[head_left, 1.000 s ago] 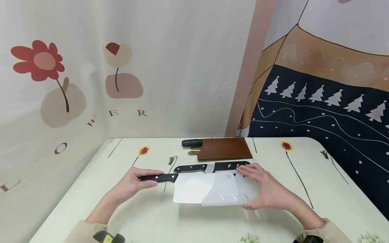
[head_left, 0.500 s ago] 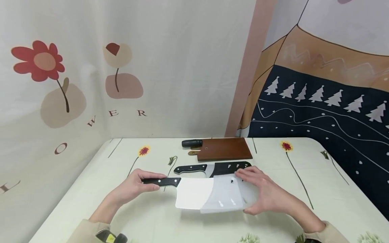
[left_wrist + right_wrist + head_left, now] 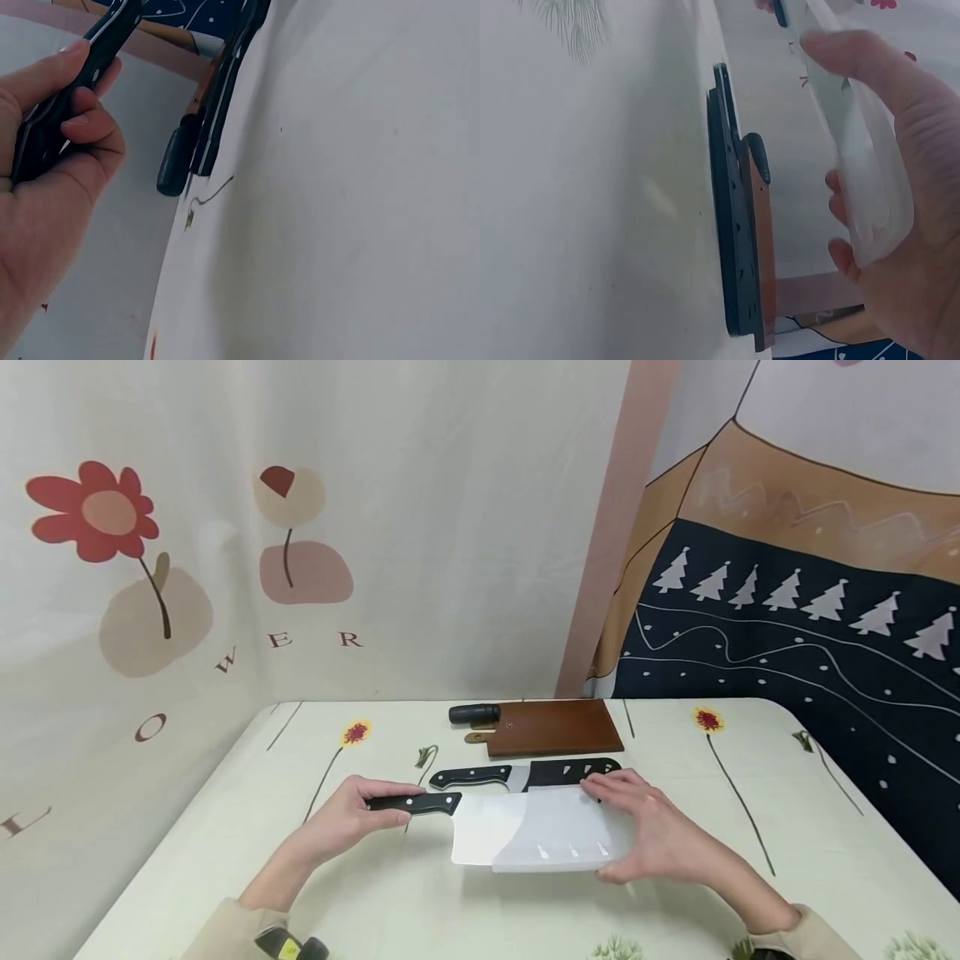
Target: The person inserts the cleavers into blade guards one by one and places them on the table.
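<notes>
In the head view my left hand (image 3: 337, 827) pinches the black riveted handle of a cleaver (image 3: 480, 831), thumb below and fingers above. The handle also shows between the fingers in the left wrist view. My right hand (image 3: 663, 835) holds the far end of a translucent white blade cover (image 3: 558, 827). Much of the wide blade lies inside this cover; a bare strip shows beside the handle. The right wrist view shows the cover (image 3: 877, 180) between thumb and curled fingers. Cleaver and cover are raised above the table, roughly level.
Just behind lies another knife (image 3: 472, 776) with a black handle, its blade in a black slotted cover (image 3: 566, 771). Farther back is a flat brown sheath (image 3: 558, 727) with a black handle (image 3: 474, 714) at its left. A flower-printed cloth (image 3: 810, 827) covers the table.
My left hand has moved right with the cleaver, and the bare strip of blade has narrowed as more slid into the cover. The pair dipped and rose slightly; the right hand stays nearly in place.
</notes>
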`<state>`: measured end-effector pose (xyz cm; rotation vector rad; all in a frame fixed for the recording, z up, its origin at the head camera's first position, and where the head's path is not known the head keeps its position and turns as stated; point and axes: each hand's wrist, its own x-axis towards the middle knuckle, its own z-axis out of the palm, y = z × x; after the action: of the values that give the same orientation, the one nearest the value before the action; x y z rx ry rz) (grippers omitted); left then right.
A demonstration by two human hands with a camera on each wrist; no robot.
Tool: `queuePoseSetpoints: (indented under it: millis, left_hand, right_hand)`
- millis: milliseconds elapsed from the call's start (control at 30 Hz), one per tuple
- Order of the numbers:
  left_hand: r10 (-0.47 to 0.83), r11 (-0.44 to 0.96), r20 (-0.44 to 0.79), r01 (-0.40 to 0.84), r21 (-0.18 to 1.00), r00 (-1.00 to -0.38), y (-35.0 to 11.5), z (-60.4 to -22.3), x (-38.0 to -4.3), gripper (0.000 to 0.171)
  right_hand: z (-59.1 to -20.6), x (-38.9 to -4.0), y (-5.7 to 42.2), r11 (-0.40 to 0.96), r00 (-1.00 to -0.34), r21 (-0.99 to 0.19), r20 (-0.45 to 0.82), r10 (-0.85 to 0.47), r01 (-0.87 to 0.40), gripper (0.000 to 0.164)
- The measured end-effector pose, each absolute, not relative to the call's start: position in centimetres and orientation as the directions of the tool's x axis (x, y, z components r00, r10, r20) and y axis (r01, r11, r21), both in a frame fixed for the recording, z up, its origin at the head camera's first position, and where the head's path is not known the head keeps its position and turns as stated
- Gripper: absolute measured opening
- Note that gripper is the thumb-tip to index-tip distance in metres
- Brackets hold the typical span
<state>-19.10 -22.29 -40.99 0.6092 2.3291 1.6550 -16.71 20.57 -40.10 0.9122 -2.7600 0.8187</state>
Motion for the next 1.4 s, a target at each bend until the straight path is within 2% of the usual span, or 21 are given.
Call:
queuePoseSetpoints:
  millis: [133,333,700,933,1200,1400]
  left_hand:
    - [0.408,0.287,0.079,0.210,0.935,-0.909,-21.7,-41.0,-19.2,0.036]
    - [0.395,0.305,0.064,0.197,0.932,-0.916,-21.5,-41.0,-19.4,0.035]
    - [0.510,0.279,0.050,0.220,0.935,-0.859,-21.6,-40.6,-19.8,0.036]
    - [0.474,0.292,0.050,0.210,0.933,-0.879,-21.3,-40.3,-19.8,0.037]
    - [0.408,0.286,0.090,0.221,0.932,-0.909,-19.8,-40.9,-19.6,0.036]
    - [0.407,0.296,0.084,0.218,0.930,-0.910,-19.6,-41.2,-19.6,0.036]
  right_hand:
    - [-39.8,-16.7,20.3,0.702,-0.841,-0.464,0.270,-0.468,-0.540,0.094]
    - [-39.4,-16.8,20.4,0.717,-0.850,-0.458,0.245,-0.467,-0.526,0.094]
    - [-39.9,-16.5,20.7,0.662,-0.773,-0.404,0.258,-0.579,-0.631,0.092]
    - [-40.1,-16.4,20.5,0.670,-0.782,-0.402,0.311,-0.540,-0.623,0.093]
    - [-39.8,-16.3,19.9,0.715,-0.836,-0.436,0.326,-0.441,-0.547,0.095]
    - [-40.3,-16.3,20.1,0.715,-0.821,-0.409,0.345,-0.455,-0.567,0.095]
